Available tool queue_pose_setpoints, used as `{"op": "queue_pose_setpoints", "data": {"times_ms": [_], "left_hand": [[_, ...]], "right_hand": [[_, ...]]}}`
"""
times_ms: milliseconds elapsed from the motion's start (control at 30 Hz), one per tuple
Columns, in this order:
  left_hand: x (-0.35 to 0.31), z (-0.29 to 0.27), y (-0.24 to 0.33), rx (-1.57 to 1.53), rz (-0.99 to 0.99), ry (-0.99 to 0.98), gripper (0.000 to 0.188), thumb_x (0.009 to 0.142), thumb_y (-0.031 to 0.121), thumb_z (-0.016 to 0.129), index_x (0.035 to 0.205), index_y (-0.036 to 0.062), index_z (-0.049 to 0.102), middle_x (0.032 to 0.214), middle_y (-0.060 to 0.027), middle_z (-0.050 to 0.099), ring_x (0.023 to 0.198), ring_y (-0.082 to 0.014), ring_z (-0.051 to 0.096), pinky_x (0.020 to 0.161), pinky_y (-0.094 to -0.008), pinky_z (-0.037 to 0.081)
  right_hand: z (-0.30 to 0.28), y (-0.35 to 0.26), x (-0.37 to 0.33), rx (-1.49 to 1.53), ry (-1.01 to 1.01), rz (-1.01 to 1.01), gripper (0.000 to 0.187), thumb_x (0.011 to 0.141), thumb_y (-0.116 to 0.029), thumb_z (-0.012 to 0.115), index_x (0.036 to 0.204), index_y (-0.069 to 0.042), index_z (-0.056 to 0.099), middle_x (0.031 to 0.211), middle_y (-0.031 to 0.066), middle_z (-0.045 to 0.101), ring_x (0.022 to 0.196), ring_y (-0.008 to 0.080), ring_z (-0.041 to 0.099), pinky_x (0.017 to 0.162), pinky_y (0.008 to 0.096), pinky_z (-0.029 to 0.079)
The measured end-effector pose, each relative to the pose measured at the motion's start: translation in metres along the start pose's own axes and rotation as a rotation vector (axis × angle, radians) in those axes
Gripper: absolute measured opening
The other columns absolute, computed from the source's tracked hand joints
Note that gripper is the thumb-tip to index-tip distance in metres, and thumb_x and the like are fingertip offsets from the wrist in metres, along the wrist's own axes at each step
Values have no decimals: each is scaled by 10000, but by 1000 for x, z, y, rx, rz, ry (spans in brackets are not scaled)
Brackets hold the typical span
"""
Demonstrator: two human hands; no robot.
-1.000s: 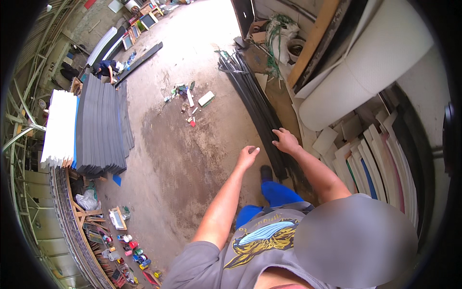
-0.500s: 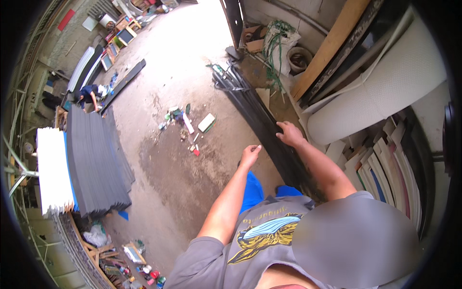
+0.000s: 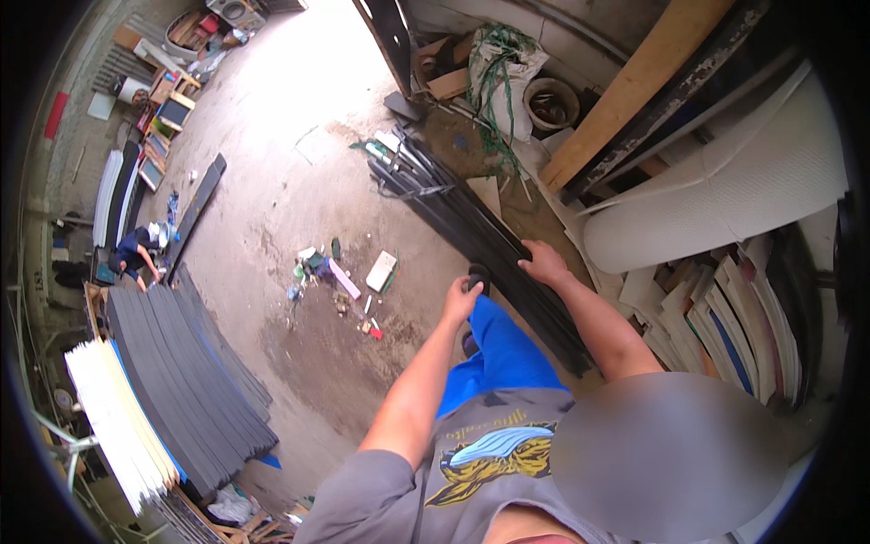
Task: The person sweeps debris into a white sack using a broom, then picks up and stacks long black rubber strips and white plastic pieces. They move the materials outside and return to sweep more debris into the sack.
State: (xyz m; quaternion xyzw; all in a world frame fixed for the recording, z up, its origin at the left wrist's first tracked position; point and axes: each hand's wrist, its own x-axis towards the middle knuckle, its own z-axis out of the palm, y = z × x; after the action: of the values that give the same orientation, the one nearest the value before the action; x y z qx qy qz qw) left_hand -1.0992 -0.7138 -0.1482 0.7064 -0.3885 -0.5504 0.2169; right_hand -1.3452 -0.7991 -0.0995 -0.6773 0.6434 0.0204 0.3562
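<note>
A long bundle of black strips [image 3: 489, 245] lies on the floor, tied near its far end. Just above its right side hovers my right hand [image 3: 546, 265], thumb and fingers apart, with nothing visible in it. I cannot tell whether it touches the strips. My left hand [image 3: 459, 301] is held left of the bundle, over my blue trouser leg, its fingers curled together; whatever they may hold is hidden. A dark shoe [image 3: 478, 276] shows just beyond that hand.
Small litter with a white box [image 3: 381, 271] lies on the floor ahead. Stacked grey sheets [image 3: 186, 381] stand at left, where another person [image 3: 136, 256] bends over. At right are a white bubble-textured roll [image 3: 716, 213], upright panels [image 3: 725, 326], a wooden beam [image 3: 634, 100] and a bucket [image 3: 550, 104].
My view has shifted, and a blue-trousered leg now reaches further forward. Both hands keep much the same pose near the bundle. The other person still bends at the stack.
</note>
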Motion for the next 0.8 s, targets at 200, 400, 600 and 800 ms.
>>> {"op": "queue_pose_setpoints", "data": {"times_ms": [200, 400, 600, 800], "left_hand": [[117, -2, -37, 193, 33, -13, 639, 814, 434, 740, 1351, 135, 566, 1333, -269, 546, 1251, -411, 526, 1046, -469, 430], [225, 8, -52, 578, 83, -119, 718, 791, 518, 723, 1407, 214, 513, 1450, -238, 446, 1353, -438, 396, 1090, -503, 368], [356, 47, -106, 895, 243, -201, 798, 766, 532, 736, 1458, 257, 447, 1570, -218, 286, 1457, -432, 220, 1157, -527, 247], [504, 93, -176, 974, 552, -190, 861, 772, 567, 722, 1482, 192, 410, 1602, -189, 222, 1491, -421, 119, 1182, -559, 160]], "right_hand": [[57, 33, 134, 136, -3, 57, 639, 825, -317, 717, 1380, -66, 523, 1345, 230, 556, 1268, 367, 516, 1072, 436, 411], [118, 66, 238, 243, -12, 187, 666, 814, -359, 733, 1361, -39, 530, 1284, 221, 601, 1212, 376, 563, 1024, 461, 448], [227, 144, 370, 186, -21, 298, 636, 766, -352, 776, 1265, -9, 584, 1257, 242, 608, 1170, 396, 583, 974, 450, 470], [313, 215, 501, 296, 108, 265, 659, 772, -380, 779, 1244, 22, 558, 1219, 244, 611, 1173, 405, 576, 964, 471, 472]]}}
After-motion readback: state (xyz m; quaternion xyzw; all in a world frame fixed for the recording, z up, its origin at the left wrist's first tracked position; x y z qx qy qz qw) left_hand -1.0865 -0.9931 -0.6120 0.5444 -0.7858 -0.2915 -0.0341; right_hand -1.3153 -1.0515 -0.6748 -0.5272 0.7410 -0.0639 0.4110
